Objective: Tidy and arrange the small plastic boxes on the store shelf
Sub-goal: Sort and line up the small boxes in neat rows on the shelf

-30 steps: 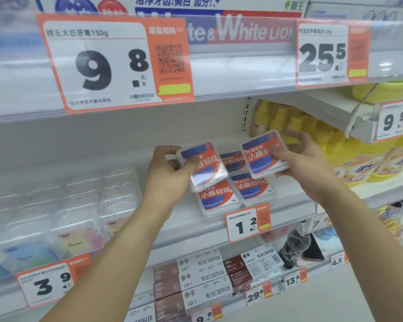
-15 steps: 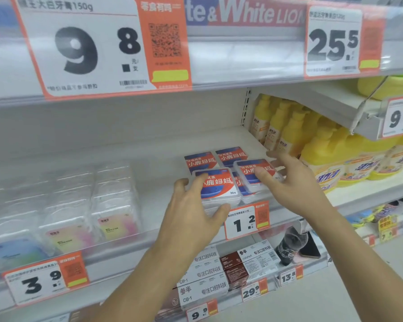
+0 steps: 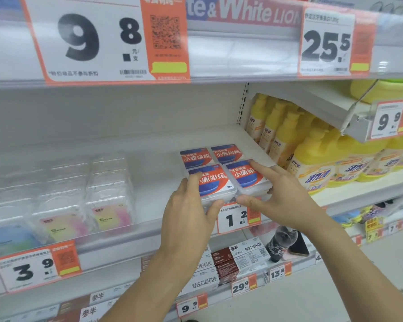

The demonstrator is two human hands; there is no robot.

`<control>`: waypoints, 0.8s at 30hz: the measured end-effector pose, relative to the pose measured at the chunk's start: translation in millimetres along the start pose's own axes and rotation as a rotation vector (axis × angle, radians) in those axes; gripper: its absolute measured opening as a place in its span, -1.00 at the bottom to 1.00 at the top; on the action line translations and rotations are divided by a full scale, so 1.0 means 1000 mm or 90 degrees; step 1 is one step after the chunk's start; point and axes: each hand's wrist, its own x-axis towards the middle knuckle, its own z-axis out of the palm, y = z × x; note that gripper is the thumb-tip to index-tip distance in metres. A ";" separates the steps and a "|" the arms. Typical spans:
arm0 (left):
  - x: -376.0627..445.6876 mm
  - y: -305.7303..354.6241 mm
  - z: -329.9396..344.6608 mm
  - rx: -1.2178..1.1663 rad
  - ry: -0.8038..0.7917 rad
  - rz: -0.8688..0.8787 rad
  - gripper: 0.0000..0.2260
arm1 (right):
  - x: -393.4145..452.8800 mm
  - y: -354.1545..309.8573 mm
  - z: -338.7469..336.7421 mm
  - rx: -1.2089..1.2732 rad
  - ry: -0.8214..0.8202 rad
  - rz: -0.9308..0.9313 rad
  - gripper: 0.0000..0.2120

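- I'm looking at four small red-and-blue boxes lying flat in a two-by-two block on the middle shelf (image 3: 149, 173), just behind the 1.2 price tag (image 3: 239, 217)
- My left hand (image 3: 191, 212) cups the front-left box (image 3: 211, 182): fingers lie fairly straight up its left side and over its top corner, thumb pressed along its front edge, so it's pushing rather than pinching
- My right hand (image 3: 282, 201) does the mirror job on the front-right box (image 3: 247, 176): index finger stretched across the top toward 11 o'clock, thumb against the front edge at about 9 o'clock from the palm, fingers spread and flat
- From each palm the box it touches lies at roughly 12 o'clock, so any push goes straight back into the shelf
- The two front boxes touch along their inner sides; each box's long axis runs left to right, tilted a little clockwise against the shelf lip
- The back-left box (image 3: 196, 156) and back-right box (image 3: 227, 153) sit at 12 o'clock from the front pair, close behind, untouched; I can't tell whether the rows meet
- Each hand is nearest its own front box, the right one nearer the yellow bottles (image 3: 312, 163) at 3 o'clock
- My read: squaring the front pair is what's left here, and it turns on both hands squeezing inward and turning together
- The clear packs (image 3: 107, 182) at 9 o'clock stand well apart from all this
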 end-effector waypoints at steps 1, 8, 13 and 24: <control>0.000 0.001 -0.001 0.004 -0.002 0.000 -0.45 | 0.000 -0.002 0.003 -0.037 0.011 -0.003 -0.04; 0.001 0.001 -0.004 -0.018 -0.022 -0.016 -0.43 | 0.002 -0.002 -0.003 -0.076 -0.036 0.011 -0.07; 0.000 0.001 -0.002 -0.051 -0.025 -0.039 -0.42 | 0.002 0.005 0.000 -0.043 -0.008 0.005 -0.16; -0.001 0.001 0.003 -0.025 0.006 -0.031 -0.40 | 0.005 0.008 -0.004 0.053 -0.006 0.009 -0.14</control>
